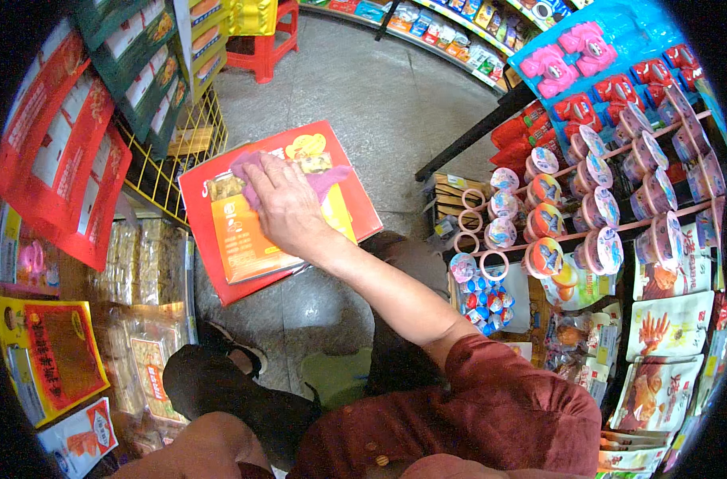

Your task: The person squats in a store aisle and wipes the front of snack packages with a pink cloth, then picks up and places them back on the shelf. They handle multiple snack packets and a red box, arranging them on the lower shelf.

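Under the right grip [288,209] lies a flat red and orange gift box [244,239]. Left of it hang red pouches [60,152]; right, round lidded snack cups [595,207] and white snack bags [667,327].

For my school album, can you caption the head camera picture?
A right hand presses a purple cloth on a red and orange box between snack shelves.

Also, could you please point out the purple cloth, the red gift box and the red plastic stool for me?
purple cloth [325,180], head view, on the bare end right of the fingers.
red gift box [208,188], head view, on its red upper left border.
red plastic stool [269,49], head view, on its front leg.
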A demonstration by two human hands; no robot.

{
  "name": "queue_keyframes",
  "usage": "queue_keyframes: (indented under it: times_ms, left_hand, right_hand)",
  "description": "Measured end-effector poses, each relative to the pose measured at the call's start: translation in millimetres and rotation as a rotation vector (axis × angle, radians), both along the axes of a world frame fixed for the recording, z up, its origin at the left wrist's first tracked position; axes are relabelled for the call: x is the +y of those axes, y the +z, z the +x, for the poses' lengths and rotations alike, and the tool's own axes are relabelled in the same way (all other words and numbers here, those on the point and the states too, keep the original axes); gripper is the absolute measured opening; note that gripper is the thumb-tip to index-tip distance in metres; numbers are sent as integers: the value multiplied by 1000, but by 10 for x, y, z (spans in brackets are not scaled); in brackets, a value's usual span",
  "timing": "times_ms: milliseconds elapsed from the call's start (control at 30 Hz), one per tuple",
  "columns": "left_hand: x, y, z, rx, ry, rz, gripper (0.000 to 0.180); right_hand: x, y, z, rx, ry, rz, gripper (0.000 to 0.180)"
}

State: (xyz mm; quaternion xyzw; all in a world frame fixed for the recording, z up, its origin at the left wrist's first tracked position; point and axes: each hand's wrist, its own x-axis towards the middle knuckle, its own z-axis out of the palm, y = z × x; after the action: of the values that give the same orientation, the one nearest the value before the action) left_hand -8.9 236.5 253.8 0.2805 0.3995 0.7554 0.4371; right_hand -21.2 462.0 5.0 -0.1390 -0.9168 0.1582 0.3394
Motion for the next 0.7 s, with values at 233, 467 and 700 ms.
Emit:
queue_keyframes:
  times_ms: [233, 467, 700]
  left_hand:
    - [-88, -85, 21, -114, 34, 168, 32]
    - [-225, 19, 65, -104, 132, -4, 39]
    - [32, -278, -77, -97, 63, 483, 34]
  right_hand:
    - [11, -3, 9, 2, 21, -5, 45]
    - [3, 13, 8, 3, 12, -8, 48]
    - [22, 7, 15, 31, 16, 30, 39]
